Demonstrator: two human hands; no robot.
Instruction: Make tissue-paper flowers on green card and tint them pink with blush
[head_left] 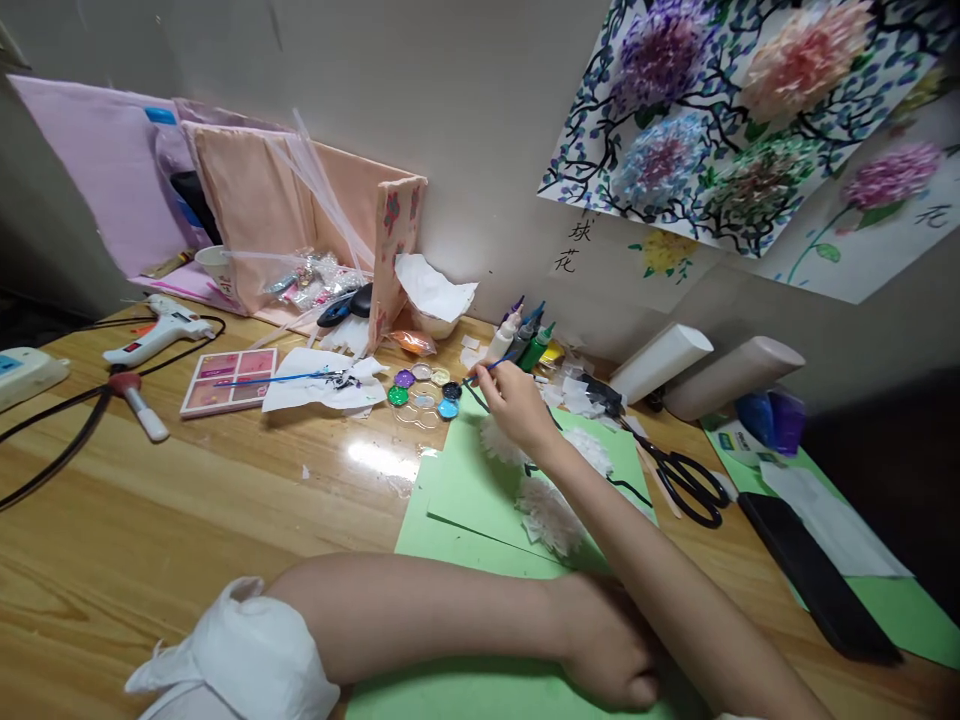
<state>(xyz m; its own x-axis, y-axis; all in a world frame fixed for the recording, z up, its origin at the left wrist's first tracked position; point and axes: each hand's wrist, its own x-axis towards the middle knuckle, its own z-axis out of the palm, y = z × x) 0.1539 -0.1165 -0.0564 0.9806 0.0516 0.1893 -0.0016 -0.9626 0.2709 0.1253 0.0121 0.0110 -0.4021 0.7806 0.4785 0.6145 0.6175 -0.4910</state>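
My right hand (512, 402) pinches a thin blue brush (487, 370), its tip near the black paint of a small round-welled palette (424, 397). Under that hand and forearm lies green paper (472, 480) with black painted lines and white ruffled flowers (551, 512). My left hand (611, 650) rests on the green paper near the front, below my right forearm, its fingers curled; whether anything is inside cannot be made out. Another blue brush (277, 379) lies across a pink-welled box and a stained white tissue (322, 392).
Paint bottles (517, 335) stand behind the palette. Black scissors (686, 485) and a black phone-like slab (817, 575) lie at right. A glue gun (154, 335) with cords is at left, fabric-covered boxes (255, 200) stand behind, and flower pictures (739, 110) hang on the wall.
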